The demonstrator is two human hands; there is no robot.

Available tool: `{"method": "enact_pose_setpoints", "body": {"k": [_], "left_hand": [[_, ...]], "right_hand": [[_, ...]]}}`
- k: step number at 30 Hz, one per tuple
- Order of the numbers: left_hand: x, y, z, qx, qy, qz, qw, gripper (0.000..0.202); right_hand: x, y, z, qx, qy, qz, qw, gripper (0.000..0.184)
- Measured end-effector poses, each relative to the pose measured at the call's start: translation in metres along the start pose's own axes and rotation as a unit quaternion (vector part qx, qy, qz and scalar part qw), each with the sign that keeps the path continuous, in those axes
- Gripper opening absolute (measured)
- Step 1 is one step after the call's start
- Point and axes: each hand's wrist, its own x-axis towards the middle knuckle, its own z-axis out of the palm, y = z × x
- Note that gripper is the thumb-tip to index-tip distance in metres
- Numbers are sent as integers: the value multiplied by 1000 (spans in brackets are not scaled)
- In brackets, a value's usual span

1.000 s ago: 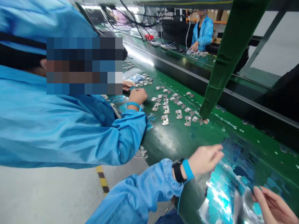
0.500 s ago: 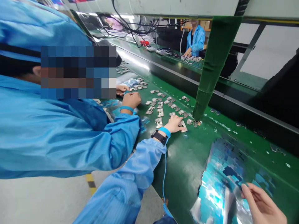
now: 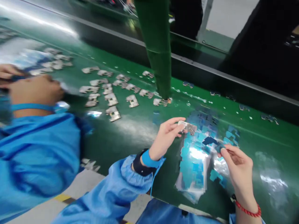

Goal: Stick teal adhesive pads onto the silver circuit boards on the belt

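The person's 2 hands are at work over a green tabletop [image 3: 137, 137]: the left hand [image 3: 168, 132] has thumb and fingers closed on 1 metal part [image 3: 191, 128], held at the upper left edge of a pile of blue film sheets [image 3: 192, 158], and the right hand [image 3: 240, 163] pinches 1 small dark piece [image 3: 219, 148] at the pile's right side. Some 15 loose metal plates [image 3: 113, 114] lie left of and around the foot of 1 green post [image 3: 160, 62], and 5 dark plates [image 3: 244, 107] are strung along the rear rail [image 3: 235, 79]. More plates at far left are too blurred to count. The sheets overlap under glare, so their number cannot be told. Fingers cover part of the metal part and most of the small dark piece; whether the latter joins the dark blue patch [image 3: 209, 141] beside it is unclear. A co-worker's 2 hands [image 3: 35, 91] are blurred, 1 cut off by the left edge, and what they hold is hard to make out.
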Motion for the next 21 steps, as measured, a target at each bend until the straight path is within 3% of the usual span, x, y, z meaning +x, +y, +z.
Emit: {"method": "enact_pose_setpoints", "body": {"k": [2,5,15,21], "left_hand": [[-14,-1,19,-89,-47,-54,993,38],[-25,-3,30,-152,-104,-96,978,33],[-31,-10,23,-222,-205,-119,946,36],[-33,-12,21,-247,-217,-110,938,40]], "right_hand": [[-1,-6,1,-2,-11,2,1000,15],[-2,-10,1,-4,-23,17,1000,15],[-7,-12,-3,-40,-61,39,997,10],[-10,-18,-2,-74,-71,21,994,6]]}}
